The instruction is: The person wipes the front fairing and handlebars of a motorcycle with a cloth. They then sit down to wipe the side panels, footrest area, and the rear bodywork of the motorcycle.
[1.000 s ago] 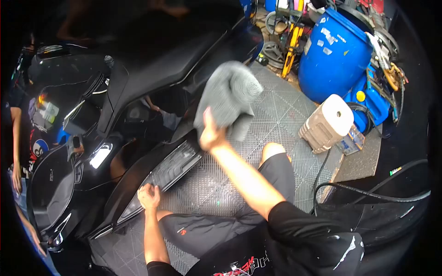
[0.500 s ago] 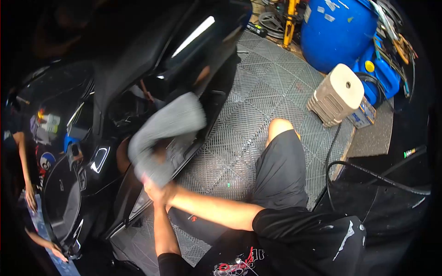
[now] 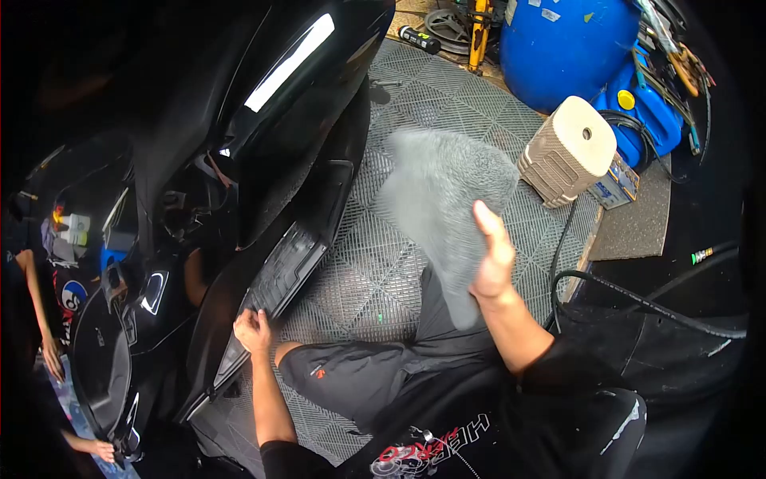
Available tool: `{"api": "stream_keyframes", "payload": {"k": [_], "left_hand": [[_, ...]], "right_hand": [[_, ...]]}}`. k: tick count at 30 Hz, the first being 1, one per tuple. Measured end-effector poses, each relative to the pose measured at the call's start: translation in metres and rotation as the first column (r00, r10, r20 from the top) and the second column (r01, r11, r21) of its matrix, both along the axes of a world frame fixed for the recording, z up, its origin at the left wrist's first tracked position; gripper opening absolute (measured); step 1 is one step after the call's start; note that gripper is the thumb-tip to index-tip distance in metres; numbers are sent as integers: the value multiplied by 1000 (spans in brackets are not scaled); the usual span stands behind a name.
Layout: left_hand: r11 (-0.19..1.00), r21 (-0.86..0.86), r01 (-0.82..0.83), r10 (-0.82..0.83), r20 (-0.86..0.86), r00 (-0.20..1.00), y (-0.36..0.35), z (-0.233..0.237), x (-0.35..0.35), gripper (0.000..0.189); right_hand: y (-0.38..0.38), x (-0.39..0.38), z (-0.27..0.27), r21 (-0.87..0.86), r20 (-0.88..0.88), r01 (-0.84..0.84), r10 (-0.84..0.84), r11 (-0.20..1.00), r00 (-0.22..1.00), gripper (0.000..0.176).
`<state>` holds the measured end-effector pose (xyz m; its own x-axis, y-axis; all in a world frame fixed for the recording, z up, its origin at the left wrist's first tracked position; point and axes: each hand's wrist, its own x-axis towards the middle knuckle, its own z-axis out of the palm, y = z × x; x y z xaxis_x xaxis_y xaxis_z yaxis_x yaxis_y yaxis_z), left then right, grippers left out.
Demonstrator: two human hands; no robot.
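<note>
In my right hand [image 3: 496,263] is a grey microfibre cloth [image 3: 455,191], held up over the floor to the right of a glossy black motor scooter [image 3: 279,152]. The fingers are behind the cloth, with the thumb in front, and the cloth's far end is blurred by motion. My left hand [image 3: 254,329] rests at the scooter's ribbed footboard [image 3: 291,263], near its lower end. Its fingers are curled together; whatever may be between them is hidden.
A beige stool [image 3: 570,152] stands at right beside a blue drum [image 3: 558,48] and a blue jerrycan [image 3: 662,120]. A black hose [image 3: 630,283] curves near my right arm. Another person's hands [image 3: 53,359] are at far left with a bluish cloth [image 3: 76,407]. Grey tiles [image 3: 375,287] cover the floor.
The cloth has swung right, away from the scooter, in my right hand. My hands, close together before, are now apart, with the left staying by the footboard. The view has shifted slightly.
</note>
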<state>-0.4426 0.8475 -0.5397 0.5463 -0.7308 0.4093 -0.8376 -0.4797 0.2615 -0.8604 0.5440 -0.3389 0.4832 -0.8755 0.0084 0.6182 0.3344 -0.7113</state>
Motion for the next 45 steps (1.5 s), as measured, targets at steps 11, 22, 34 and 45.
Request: {"api": "stream_keyframes", "payload": {"k": [11,22,34,45], "left_hand": [[997,75,17,-20,30,999,7,1,1,34],[996,48,75,-78,56,995,5,4,0,32],[994,25,110,-111,70,991,5,1,-1,33],[996,72,54,-57,40,998,7,-6,3,31]], "right_hand": [[-56,172,-51,-958,-278,-46,-876,283,395,40],[-48,164,-49,-927,-368,-69,-865,368,340,67],[-84,169,-42,-948,-258,71,-884,309,390,66],[-122,112,-6,-168,27,209,-207,963,978,47]]}}
